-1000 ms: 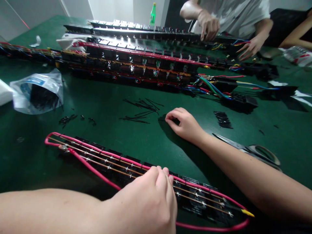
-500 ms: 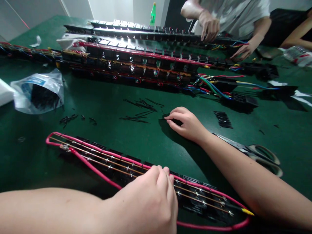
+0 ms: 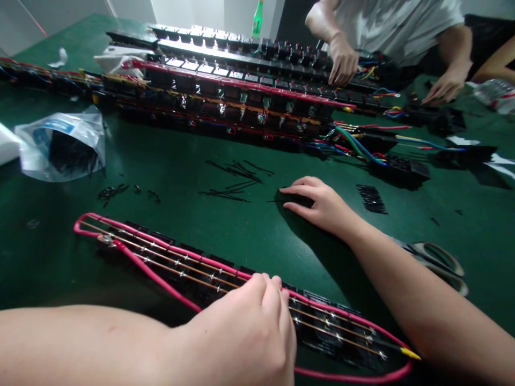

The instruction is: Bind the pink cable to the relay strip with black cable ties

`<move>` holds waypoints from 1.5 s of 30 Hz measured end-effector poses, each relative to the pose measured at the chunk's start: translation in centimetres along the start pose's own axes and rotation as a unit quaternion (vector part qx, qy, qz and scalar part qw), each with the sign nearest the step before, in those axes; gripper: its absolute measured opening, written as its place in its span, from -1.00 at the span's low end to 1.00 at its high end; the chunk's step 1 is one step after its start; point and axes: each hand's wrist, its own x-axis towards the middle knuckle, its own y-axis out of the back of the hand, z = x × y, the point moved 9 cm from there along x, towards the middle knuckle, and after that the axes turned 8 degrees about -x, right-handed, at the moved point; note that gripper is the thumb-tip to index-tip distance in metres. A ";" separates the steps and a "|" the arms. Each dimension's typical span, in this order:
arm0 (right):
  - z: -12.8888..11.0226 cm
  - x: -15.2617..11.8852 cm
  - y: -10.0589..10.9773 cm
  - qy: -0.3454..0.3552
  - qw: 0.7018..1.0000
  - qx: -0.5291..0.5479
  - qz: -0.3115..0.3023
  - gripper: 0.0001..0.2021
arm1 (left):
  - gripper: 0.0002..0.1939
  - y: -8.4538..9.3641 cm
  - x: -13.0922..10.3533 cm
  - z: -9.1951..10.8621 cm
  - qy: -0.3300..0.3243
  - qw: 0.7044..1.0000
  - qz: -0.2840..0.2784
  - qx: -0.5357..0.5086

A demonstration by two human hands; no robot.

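Observation:
A long black power strip [image 3: 212, 277], its inside facing up, lies slantwise in front of me. Copper rods and silvery joints run along it, and a thick red wire [image 3: 161, 244] loops around its edge. My left hand [image 3: 257, 327] is closed over its middle, gripping the strip and the wire; the fingertips are partly hidden. Beyond it, my right hand [image 3: 311, 201] rests low over the table, thumb and forefinger apart. One thin black cable tie [image 3: 274, 201] lies at its fingertips. Left of that hand are several loose black cable ties [image 3: 237, 171].
A clear bag [image 3: 60, 145] of black pieces stands at the left, near small black scraps [image 3: 112, 191]. A neat row of black ties [image 3: 370, 199] and scissors [image 3: 440, 257] lie right. Long wired strips [image 3: 241, 102] cross the back, where another person's hands [image 3: 344, 61] work.
My right hand's thumb and forefinger have parted from a near pinch, and the hand has shifted slightly right. My left hand keeps its hold. The other person's hands have moved.

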 end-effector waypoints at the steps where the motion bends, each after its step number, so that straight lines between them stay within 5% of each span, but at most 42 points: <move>1: -0.1 0.0 0.0 0.007 1.000 0.004 -0.007 -0.72 | -0.59 0.0 0.0 0.0 0.001 1.000 0.001 -0.001; 12: 1.5 -0.8 1.3 0.009 0.999 0.035 -0.028 -0.81 | -0.58 -0.1 0.2 -0.3 0.001 1.000 -0.008 -0.011; 28: -0.2 0.2 0.1 -0.065 0.997 0.008 0.027 -0.89 | -0.63 0.3 0.2 -0.4 -0.007 1.000 -0.004 -0.026; 37: -1.5 2.4 -0.8 -0.043 0.997 -0.048 -0.038 -0.90 | -0.63 0.0 0.1 -0.2 -0.014 0.999 -0.009 -0.044; 45: -0.8 1.3 -0.6 -0.033 0.992 -0.083 -0.086 -0.89 | -0.64 0.0 -0.1 -0.1 -0.012 0.999 0.003 -0.039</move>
